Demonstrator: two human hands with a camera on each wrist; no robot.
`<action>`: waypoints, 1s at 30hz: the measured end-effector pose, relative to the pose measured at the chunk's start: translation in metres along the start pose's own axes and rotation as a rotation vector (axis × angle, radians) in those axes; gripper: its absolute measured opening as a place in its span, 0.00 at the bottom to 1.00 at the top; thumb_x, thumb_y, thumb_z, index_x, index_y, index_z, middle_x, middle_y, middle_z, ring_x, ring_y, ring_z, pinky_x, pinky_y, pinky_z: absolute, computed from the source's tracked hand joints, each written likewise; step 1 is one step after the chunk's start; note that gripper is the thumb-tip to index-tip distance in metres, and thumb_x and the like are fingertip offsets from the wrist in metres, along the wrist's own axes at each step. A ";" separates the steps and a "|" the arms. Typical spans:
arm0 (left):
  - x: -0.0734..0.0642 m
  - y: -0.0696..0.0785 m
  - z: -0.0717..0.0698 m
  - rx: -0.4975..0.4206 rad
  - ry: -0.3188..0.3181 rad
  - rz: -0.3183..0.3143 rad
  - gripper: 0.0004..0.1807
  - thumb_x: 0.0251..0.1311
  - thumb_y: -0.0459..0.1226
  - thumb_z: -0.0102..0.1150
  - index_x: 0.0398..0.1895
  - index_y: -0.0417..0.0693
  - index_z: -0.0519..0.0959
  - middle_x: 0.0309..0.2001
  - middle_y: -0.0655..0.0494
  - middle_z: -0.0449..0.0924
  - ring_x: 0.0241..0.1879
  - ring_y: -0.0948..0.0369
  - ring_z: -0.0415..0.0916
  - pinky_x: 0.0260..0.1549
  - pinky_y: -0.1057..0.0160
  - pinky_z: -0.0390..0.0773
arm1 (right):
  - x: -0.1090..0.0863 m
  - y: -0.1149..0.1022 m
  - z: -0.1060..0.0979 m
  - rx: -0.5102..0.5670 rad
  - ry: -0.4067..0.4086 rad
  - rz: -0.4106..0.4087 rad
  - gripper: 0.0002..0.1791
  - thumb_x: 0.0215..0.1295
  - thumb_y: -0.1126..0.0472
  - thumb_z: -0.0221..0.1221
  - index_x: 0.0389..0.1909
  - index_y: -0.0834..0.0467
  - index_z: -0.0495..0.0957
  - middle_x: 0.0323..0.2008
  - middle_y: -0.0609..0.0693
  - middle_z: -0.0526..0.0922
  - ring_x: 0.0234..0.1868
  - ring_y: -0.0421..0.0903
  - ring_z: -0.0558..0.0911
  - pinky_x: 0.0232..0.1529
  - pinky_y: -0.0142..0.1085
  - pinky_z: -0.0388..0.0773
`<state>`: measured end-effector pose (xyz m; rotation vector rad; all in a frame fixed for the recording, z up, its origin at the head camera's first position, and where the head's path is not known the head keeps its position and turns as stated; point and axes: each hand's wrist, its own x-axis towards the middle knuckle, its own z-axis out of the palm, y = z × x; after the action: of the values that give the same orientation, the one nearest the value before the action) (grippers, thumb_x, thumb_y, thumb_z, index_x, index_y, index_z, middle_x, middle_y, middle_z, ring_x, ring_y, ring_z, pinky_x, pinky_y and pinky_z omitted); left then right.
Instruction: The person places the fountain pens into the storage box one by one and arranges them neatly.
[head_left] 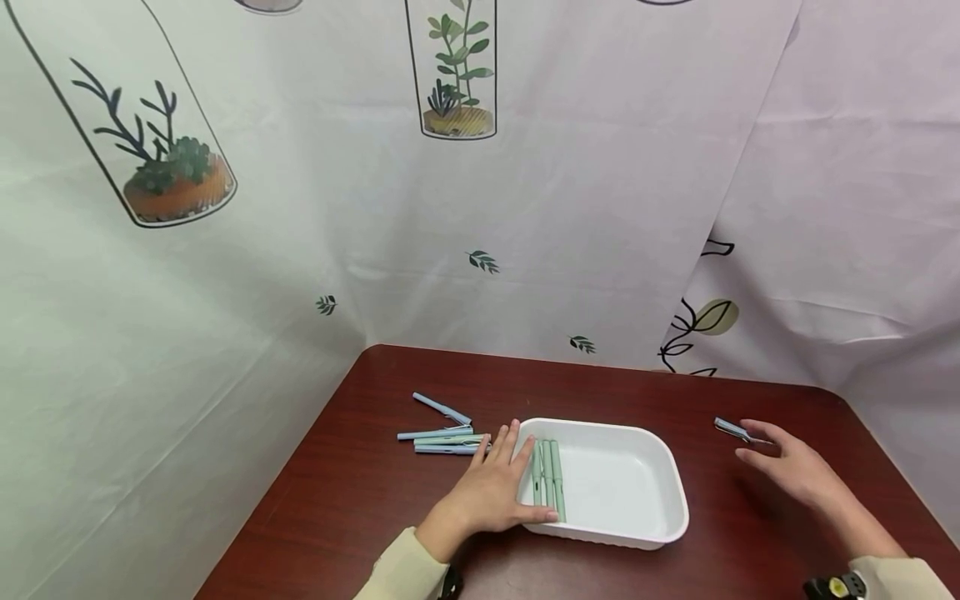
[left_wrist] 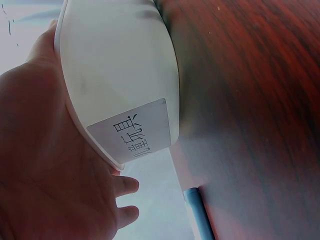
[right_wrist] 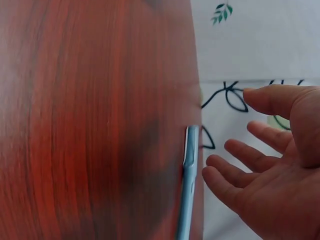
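A white plastic tray (head_left: 626,533) sits mid-table, with three light green pens (head_left: 558,479) lying side by side along its left end. My left hand (head_left: 483,492) rests on the tray's left rim, fingers spread and thumb across the near corner. In the left wrist view, its palm lies along the side of the tray, beside a printed label (left_wrist: 135,131). On the right, my right hand (head_left: 795,467) hovers with parted fingers by a blue pen (head_left: 730,428). The right wrist view shows that pen (right_wrist: 187,175) on the table, apart from the fingertips.
Left of the tray lie several blue and green pens (head_left: 435,434), the nearest ones partly behind my left fingers. The dark red wooden table (head_left: 330,492) is bordered at the back and sides by white cloth (head_left: 525,308) printed with plants.
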<state>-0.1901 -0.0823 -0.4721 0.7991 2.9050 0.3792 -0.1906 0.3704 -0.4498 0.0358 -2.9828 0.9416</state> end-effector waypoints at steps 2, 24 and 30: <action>0.000 0.000 0.001 0.001 -0.002 0.002 0.61 0.54 0.75 0.54 0.82 0.49 0.51 0.82 0.43 0.38 0.81 0.47 0.40 0.76 0.41 0.45 | 0.001 0.006 0.000 -0.013 0.013 0.007 0.34 0.72 0.51 0.61 0.68 0.69 0.66 0.60 0.77 0.73 0.58 0.74 0.72 0.48 0.59 0.71; 0.002 -0.001 0.001 0.036 0.013 0.001 0.62 0.53 0.77 0.51 0.82 0.49 0.52 0.82 0.42 0.39 0.80 0.47 0.41 0.76 0.42 0.46 | 0.023 0.054 0.007 -0.173 0.122 -0.082 0.28 0.66 0.65 0.61 0.63 0.74 0.67 0.56 0.81 0.70 0.52 0.76 0.73 0.45 0.67 0.71; 0.001 -0.001 0.000 0.035 0.002 -0.008 0.62 0.53 0.77 0.51 0.82 0.50 0.51 0.82 0.44 0.38 0.81 0.47 0.41 0.76 0.42 0.45 | 0.030 0.055 0.014 -0.186 0.117 -0.088 0.29 0.65 0.66 0.60 0.63 0.77 0.66 0.55 0.83 0.68 0.54 0.77 0.70 0.50 0.69 0.69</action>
<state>-0.1914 -0.0822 -0.4722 0.7926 2.9236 0.3290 -0.2217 0.4070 -0.4919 0.1056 -2.9186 0.6317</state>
